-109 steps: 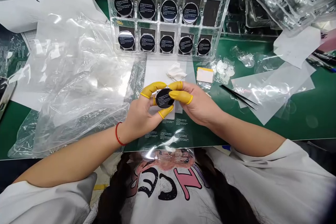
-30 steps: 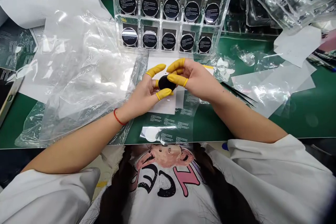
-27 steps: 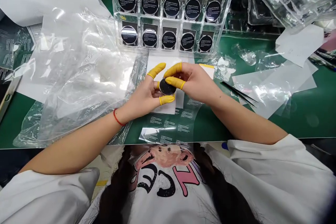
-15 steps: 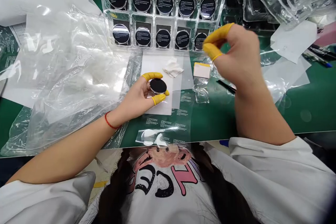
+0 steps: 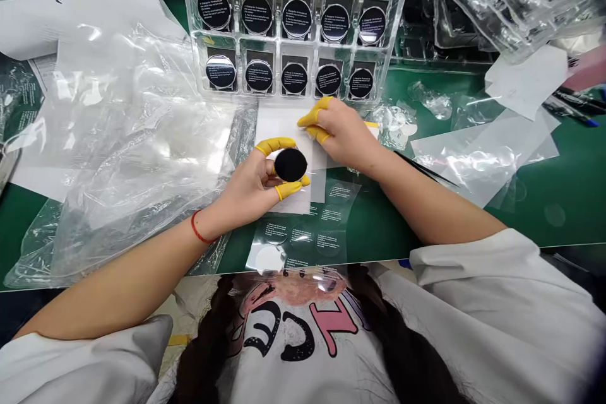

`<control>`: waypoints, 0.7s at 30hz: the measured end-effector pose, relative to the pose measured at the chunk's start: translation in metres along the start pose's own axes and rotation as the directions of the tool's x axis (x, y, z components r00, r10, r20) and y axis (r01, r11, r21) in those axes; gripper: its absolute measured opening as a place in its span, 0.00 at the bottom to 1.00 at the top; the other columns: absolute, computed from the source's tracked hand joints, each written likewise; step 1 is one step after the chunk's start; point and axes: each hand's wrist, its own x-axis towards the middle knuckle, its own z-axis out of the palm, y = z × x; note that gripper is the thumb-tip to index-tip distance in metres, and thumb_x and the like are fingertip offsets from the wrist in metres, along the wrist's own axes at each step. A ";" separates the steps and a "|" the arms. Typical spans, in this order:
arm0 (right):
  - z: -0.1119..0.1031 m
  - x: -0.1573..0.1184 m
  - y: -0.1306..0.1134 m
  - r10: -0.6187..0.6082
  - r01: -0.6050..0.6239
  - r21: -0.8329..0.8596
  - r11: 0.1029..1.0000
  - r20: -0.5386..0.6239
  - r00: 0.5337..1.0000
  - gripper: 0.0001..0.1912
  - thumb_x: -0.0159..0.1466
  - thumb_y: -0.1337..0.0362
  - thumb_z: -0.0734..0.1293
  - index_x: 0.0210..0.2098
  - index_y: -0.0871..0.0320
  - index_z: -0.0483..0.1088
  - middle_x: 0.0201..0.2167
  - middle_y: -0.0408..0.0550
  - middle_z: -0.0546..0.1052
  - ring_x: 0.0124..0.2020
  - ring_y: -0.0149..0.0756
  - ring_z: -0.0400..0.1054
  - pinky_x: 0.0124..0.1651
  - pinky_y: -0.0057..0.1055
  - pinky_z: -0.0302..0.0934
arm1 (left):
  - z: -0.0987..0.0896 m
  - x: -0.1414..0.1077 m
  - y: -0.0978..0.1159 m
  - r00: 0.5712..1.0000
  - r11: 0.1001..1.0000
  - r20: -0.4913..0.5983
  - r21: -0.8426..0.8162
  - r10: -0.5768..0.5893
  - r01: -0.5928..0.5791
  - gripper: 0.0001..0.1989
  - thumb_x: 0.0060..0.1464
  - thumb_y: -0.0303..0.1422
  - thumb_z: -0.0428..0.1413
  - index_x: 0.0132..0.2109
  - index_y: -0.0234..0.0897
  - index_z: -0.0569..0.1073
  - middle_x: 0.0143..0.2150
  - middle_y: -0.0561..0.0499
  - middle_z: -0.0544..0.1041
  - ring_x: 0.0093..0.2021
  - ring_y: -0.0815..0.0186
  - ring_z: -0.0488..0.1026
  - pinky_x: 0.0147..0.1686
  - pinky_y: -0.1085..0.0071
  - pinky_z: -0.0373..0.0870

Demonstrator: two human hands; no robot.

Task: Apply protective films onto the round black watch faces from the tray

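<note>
Brings the right hand down from beside the tray's right end, back leftward and nearer, to over the white paper; keeps the round black watch in the left hand.

At left, runs the left forearm in from the near left edge, slanting far and right, past clear plastic bags and with a red bracelet at the wrist. Holds the left palm partly open and turned toward the right, with yellow-capped fingers spread around the watch: on the far side of the rim, on the near side with the thumb, and partly hidden beneath.

At centre, carries the watch above the white paper, near side of the clear tray. Points the blank black face upward toward the head, slightly tipped; shows a round outline flattened to an oval, with the long axis roughly left to right.

To the right of the watch, well clear of touching, bends the right wrist with knuckles up and yellow-capped fingertips aimed left. Draws forefinger and thumb close together, low over the paper; cannot tell whether pinching anything. Angles the right forearm back toward the near right, beside black tweezers on the green table.
</note>
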 end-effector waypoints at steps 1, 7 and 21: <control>-0.004 -0.002 -0.003 -0.019 0.020 0.021 1.000 -0.037 0.999 0.13 0.68 0.68 0.60 0.47 0.55 0.75 0.43 0.51 0.74 0.46 0.43 0.67 0.49 0.45 0.64 | 0.000 0.000 0.001 1.000 1.000 -0.019 0.003 0.003 -0.003 0.28 0.51 0.31 0.65 0.54 0.38 0.62 0.36 0.54 0.80 0.37 0.66 0.82 0.37 0.73 0.76; -0.005 -0.020 -0.045 -0.287 0.280 -0.069 0.958 -0.144 0.947 0.14 0.72 0.64 0.57 0.47 0.54 0.74 0.43 0.50 0.74 0.44 0.38 0.66 0.46 0.40 0.64 | 0.000 0.001 -0.002 1.000 1.000 -0.029 -0.010 0.013 -0.014 0.27 0.48 0.31 0.67 0.52 0.38 0.63 0.28 0.59 0.76 0.28 0.72 0.77 0.29 0.77 0.72; 0.005 -0.023 -0.041 -0.371 0.327 -0.231 0.916 -0.183 0.910 0.15 0.71 0.65 0.57 0.47 0.51 0.75 0.42 0.48 0.75 0.47 0.40 0.65 0.53 0.48 0.61 | 0.000 0.001 0.000 0.998 0.999 -0.057 -0.039 -0.007 0.005 0.28 0.44 0.30 0.69 0.51 0.39 0.66 0.33 0.57 0.77 0.31 0.71 0.76 0.32 0.77 0.72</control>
